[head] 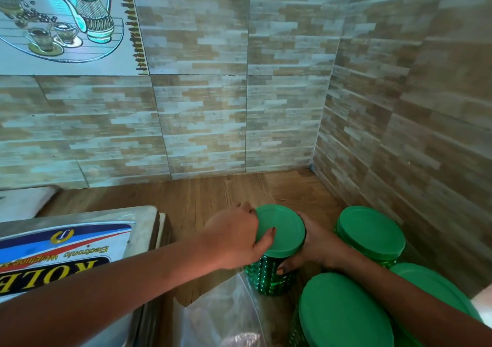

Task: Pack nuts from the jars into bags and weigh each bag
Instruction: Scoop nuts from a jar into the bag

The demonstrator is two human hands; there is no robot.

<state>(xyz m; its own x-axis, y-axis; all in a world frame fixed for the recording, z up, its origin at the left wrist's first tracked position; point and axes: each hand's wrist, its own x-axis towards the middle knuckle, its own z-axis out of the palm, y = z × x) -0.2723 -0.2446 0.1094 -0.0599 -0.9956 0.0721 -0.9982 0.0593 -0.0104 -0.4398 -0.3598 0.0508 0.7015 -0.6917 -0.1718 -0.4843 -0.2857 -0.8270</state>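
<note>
A green studded jar (269,280) with a flat green lid (282,229) stands on the wooden counter. My left hand (237,237) grips the lid from the left, thumb on top and fingers curled over its far rim. My right hand (314,248) wraps round the jar's right side just under the lid, thumb on the studded wall. A clear plastic bag (226,317) lies in front of the jar with something pinkish-brown inside. An electronic weighing scale (80,242) with a steel platform and a printed sticker sits at the left.
Three more green-lidded jars crowd the right corner: one at the back (371,230), one near front (343,314), one partly hidden under my right forearm (436,285). Tiled walls close in at the back and right. Bare wooden counter (213,194) lies behind the jar.
</note>
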